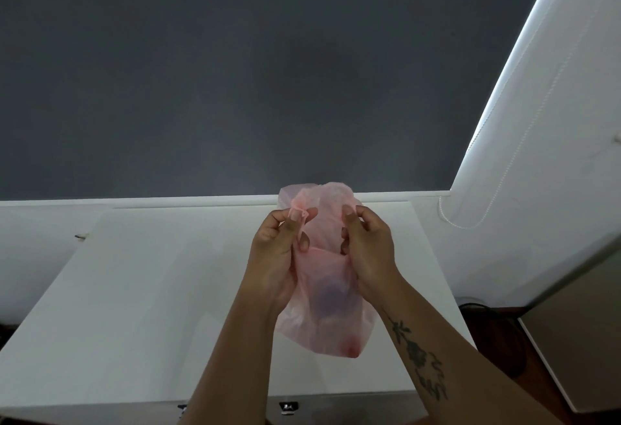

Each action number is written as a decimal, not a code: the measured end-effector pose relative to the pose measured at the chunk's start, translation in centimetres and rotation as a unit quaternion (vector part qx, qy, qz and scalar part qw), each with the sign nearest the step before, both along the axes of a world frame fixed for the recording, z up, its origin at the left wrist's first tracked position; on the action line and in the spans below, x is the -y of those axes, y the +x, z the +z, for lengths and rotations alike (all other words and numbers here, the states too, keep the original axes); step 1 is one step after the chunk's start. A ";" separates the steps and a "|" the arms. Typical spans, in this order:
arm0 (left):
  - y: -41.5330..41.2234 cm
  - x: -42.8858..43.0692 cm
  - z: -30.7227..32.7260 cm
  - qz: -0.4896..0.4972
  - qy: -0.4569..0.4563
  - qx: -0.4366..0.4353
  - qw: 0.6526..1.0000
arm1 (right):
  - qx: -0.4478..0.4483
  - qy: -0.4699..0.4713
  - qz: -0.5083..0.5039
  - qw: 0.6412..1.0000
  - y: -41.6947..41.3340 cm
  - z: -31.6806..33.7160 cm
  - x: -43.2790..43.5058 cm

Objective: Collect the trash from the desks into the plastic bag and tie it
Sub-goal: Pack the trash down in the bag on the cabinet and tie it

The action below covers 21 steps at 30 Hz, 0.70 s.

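Head view: we reach both forearms forward over the white desk (141, 290). Our left hand (279, 256) and right hand (368, 249) pinch the handles of the pink plastic bag (327, 307), fingers curled closed. It hangs upright mid-desk, mouth toward the far edge, something dark, perhaps trash, inside.

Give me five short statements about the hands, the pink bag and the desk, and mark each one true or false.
1. Both hands hold the pink bag. True.
2. The bag lies flat on the white desk, untouched. False: it is held up above the desk.
3. The left hand pinches plastic near the bag's top. True.
4. The bag is black and opaque. False: it is translucent pink, with a dark shape showing inside.
5. The right hand rests on the desk, away from the bag. False: it grips the bag's upper part.
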<state>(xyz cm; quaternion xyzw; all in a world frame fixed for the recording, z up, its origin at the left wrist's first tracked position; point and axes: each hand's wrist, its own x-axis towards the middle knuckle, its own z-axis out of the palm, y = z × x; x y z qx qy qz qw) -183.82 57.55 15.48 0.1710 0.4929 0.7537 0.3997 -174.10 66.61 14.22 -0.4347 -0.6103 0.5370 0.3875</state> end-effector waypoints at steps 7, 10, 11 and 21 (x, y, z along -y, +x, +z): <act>-0.4 0.0 0.0 -0.048 0.004 0.020 0.999 | 0.004 -0.140 0.091 0.986 -0.3 0.9 -0.3; -0.2 -0.1 0.1 -0.049 -0.005 0.013 0.999 | 0.008 -0.071 0.079 0.994 -0.4 0.6 -0.6; -0.2 -0.2 0.1 -0.049 -0.013 0.020 0.999 | -0.010 -0.051 0.069 0.996 -0.2 0.6 -0.6; 0.6 -1.5 0.5 -0.011 -0.083 -0.058 0.995 | -0.004 0.011 0.170 0.985 1.4 1.7 0.4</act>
